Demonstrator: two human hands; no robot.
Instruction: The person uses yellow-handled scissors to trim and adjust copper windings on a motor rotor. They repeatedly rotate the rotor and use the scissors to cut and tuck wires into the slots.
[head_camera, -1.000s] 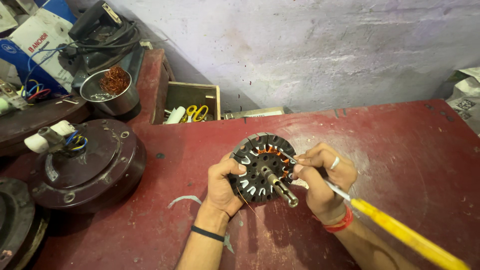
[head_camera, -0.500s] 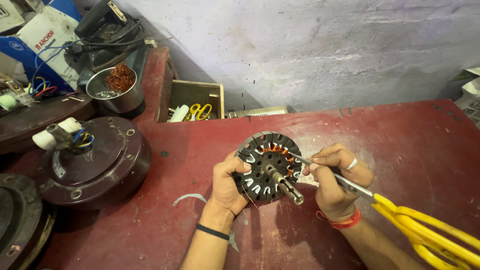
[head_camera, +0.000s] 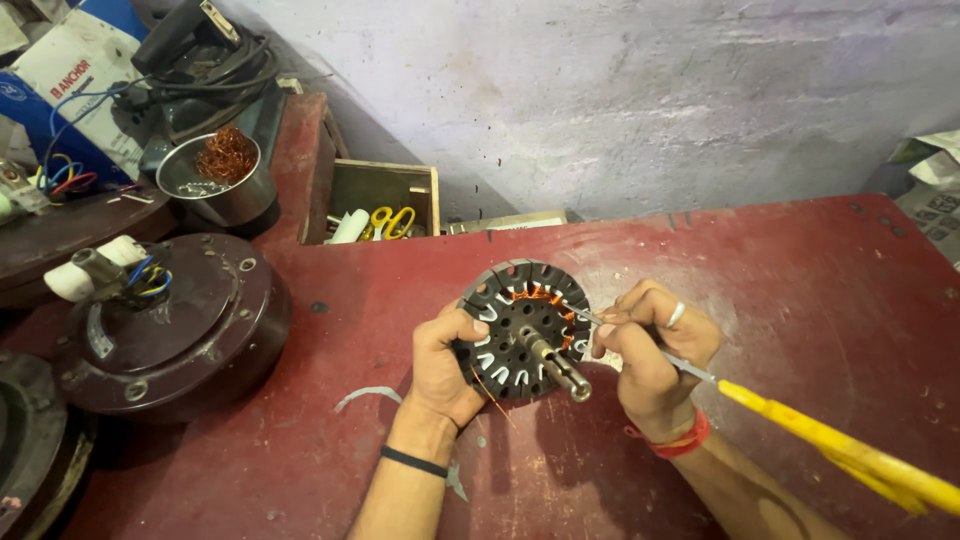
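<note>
Left hand: We see the left hand (head_camera: 447, 362) at lower centre of the frame, fingers wrapped tight on the left rim of the round dark slotted metal stator (head_camera: 527, 328), thumb over its top edge; a black band circles the wrist.
Right hand: The right hand (head_camera: 652, 352) sits just right of the stator, fingers pinched together around the thin steel shaft of the yellow-handled tool (head_camera: 840, 455); a ring shows on one finger and a red thread on the wrist.
Stator: We find it at the centre of the frame, held tilted above the red-painted wooden table (head_camera: 800, 290), its face turned toward us. Orange copper winding shows in the upper slots, and a steel axle sticks out of the middle toward the lower right.
Tool: Its tip touches the stator's upper right slots; the yellow handle runs off toward the lower right corner.
Left side: A round dark brown motor housing (head_camera: 175, 335) with coloured wires at its hub lies well apart from the hands.
Upper left: We note a steel bowl holding a tangle of copper wire (head_camera: 216, 175).
Behind the table: An open wooden box with yellow-handled scissors (head_camera: 385, 205) rests by the grey wall.
</note>
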